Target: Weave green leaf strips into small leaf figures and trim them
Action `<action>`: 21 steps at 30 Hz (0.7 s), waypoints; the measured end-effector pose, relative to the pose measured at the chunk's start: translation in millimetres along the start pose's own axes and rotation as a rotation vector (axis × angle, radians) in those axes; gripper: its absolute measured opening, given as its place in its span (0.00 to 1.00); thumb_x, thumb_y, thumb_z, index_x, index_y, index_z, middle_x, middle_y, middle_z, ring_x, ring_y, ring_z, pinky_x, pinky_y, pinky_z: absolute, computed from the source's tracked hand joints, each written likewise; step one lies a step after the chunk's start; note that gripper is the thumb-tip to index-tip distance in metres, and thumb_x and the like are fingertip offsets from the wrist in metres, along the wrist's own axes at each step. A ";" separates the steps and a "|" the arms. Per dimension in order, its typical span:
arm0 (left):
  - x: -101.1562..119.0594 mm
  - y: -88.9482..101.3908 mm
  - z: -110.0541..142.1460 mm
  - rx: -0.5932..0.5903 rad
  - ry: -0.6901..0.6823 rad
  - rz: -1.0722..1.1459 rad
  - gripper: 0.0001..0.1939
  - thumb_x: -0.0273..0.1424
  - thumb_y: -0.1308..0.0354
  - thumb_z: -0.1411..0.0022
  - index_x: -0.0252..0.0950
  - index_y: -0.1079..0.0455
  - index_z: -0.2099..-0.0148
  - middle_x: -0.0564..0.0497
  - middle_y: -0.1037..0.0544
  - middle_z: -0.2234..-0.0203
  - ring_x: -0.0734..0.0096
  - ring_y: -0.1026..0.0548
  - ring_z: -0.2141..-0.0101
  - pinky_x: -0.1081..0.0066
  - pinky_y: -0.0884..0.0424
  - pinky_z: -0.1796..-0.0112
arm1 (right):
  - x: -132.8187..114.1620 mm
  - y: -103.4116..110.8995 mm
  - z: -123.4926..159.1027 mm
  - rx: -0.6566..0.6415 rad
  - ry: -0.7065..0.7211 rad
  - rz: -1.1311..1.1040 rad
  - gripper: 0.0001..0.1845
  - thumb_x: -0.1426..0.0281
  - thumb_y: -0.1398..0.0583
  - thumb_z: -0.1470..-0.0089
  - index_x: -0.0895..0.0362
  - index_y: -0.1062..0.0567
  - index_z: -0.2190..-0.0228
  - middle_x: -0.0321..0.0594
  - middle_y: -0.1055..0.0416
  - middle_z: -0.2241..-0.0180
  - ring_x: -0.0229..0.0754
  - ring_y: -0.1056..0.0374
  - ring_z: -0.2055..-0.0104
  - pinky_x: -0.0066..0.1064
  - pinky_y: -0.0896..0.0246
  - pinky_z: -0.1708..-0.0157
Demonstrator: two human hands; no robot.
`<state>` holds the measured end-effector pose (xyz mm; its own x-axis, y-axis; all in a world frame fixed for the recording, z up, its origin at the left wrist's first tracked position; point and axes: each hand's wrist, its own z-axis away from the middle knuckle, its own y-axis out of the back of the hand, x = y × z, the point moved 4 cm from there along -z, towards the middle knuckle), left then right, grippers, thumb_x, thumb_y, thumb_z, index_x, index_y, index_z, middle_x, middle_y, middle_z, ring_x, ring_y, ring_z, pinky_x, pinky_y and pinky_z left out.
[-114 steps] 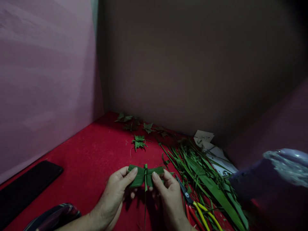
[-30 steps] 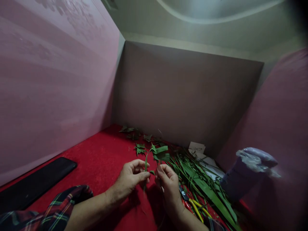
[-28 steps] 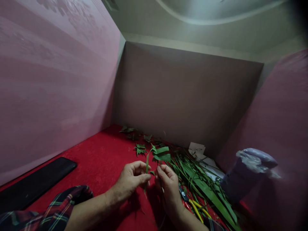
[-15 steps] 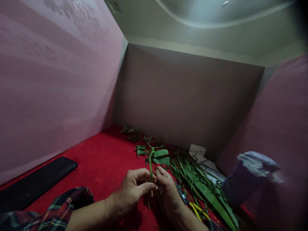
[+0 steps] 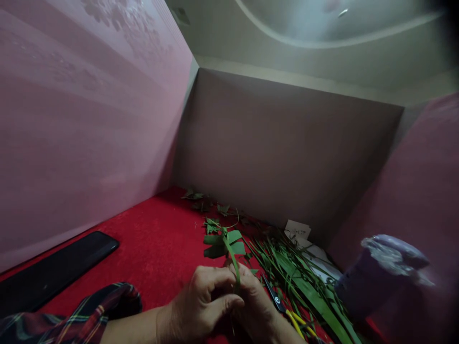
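Both hands meet over the red cloth point(image 5: 154, 239), low in the middle of the view. A green leaf weaving point(image 5: 230, 246) rises from between them: a narrow strip curves down in front, and flat wing-like pieces of leaf stick out on both sides near its top. My left hand point(image 5: 206, 296) is closed, thumb and fingers pinched at the weaving's lower end. Behind it and partly covered, my right hand point(image 5: 254, 296) is closed on the same lower end. The fingertips overlap, so the exact grip of each is hidden.
Scissors with yellow handles point(image 5: 285, 308) lie right of my right hand, beside a heap of long green leaves point(image 5: 304, 282). Cut leaf pieces point(image 5: 211, 224) lie farther back. A purple plastic-wrapped pack point(image 5: 380, 272) stands at right, white paper point(image 5: 297, 230) behind, a black flat object point(image 5: 60, 267) at left.
The weaving has turned, so leaf pieces now show on its left side too. My hands have drawn closer together and overlap more. The whole view has shifted slightly.
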<state>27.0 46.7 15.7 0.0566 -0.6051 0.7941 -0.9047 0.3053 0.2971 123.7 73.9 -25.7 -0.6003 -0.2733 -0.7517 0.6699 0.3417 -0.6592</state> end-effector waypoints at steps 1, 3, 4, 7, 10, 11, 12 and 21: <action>1.8 0.0 0.1 -0.008 -0.019 -0.015 0.07 0.27 0.44 0.45 0.34 0.28 0.73 0.51 0.28 0.81 0.72 0.31 0.78 0.74 0.36 0.75 | 0.9 0.1 -0.1 -0.009 -0.007 -0.004 0.10 0.79 0.36 0.65 0.60 0.34 0.82 0.31 0.39 0.83 0.32 0.43 0.80 0.24 0.47 0.79; 4.6 -0.1 0.5 -0.024 -0.055 -0.043 0.06 0.27 0.45 0.45 0.34 0.28 0.72 0.51 0.27 0.81 0.71 0.31 0.78 0.74 0.35 0.74 | 2.2 0.0 -0.2 -0.020 -0.016 -0.009 0.09 0.78 0.36 0.66 0.60 0.33 0.82 0.30 0.39 0.84 0.31 0.44 0.81 0.23 0.48 0.79; 5.3 -0.3 0.8 -0.031 -0.068 -0.056 0.06 0.27 0.45 0.45 0.34 0.27 0.72 0.50 0.27 0.81 0.71 0.31 0.78 0.74 0.35 0.74 | 2.5 -0.4 -0.2 -0.021 -0.018 -0.012 0.09 0.78 0.36 0.66 0.60 0.33 0.82 0.30 0.39 0.84 0.31 0.45 0.81 0.23 0.48 0.79; 5.6 -1.5 1.4 -0.044 -0.101 -0.089 0.06 0.26 0.45 0.45 0.32 0.27 0.70 0.49 0.26 0.80 0.70 0.31 0.78 0.73 0.35 0.74 | 2.1 -2.6 0.4 -0.027 -0.018 -0.023 0.10 0.77 0.36 0.65 0.59 0.34 0.83 0.30 0.39 0.84 0.31 0.46 0.81 0.22 0.48 0.80; 6.5 -2.6 1.8 -0.042 -0.149 -0.122 0.06 0.25 0.45 0.45 0.31 0.27 0.68 0.48 0.25 0.80 0.69 0.29 0.77 0.73 0.35 0.74 | 1.7 -4.3 1.1 -0.039 -0.018 -0.030 0.11 0.78 0.35 0.65 0.59 0.34 0.84 0.30 0.39 0.84 0.30 0.46 0.81 0.22 0.48 0.79; 7.4 -2.6 1.8 -0.039 -0.168 -0.128 0.06 0.25 0.45 0.45 0.32 0.27 0.68 0.47 0.25 0.79 0.69 0.29 0.77 0.73 0.35 0.74 | 1.9 -4.2 1.1 -0.043 -0.020 -0.033 0.12 0.78 0.35 0.65 0.59 0.35 0.84 0.30 0.40 0.84 0.30 0.46 0.81 0.22 0.48 0.79; 8.6 -2.5 1.8 -0.035 -0.187 -0.131 0.05 0.25 0.45 0.45 0.32 0.27 0.68 0.47 0.24 0.79 0.69 0.28 0.77 0.73 0.35 0.74 | 2.2 -3.9 1.0 -0.045 -0.023 -0.038 0.12 0.77 0.34 0.65 0.59 0.35 0.84 0.29 0.41 0.84 0.30 0.47 0.81 0.22 0.48 0.79; 14.7 -3.0 0.2 -0.078 -0.257 -0.086 0.08 0.25 0.48 0.43 0.31 0.27 0.70 0.43 0.23 0.78 0.66 0.26 0.75 0.71 0.32 0.71 | 3.3 -3.5 1.9 -0.061 -0.061 -0.052 0.16 0.71 0.33 0.63 0.58 0.36 0.82 0.29 0.43 0.83 0.30 0.49 0.81 0.23 0.51 0.79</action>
<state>30.4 36.7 26.4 0.0138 -0.7950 0.6065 -0.8655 0.2942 0.4054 120.2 70.1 -25.9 -0.6049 -0.3457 -0.7174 0.6095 0.3788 -0.6965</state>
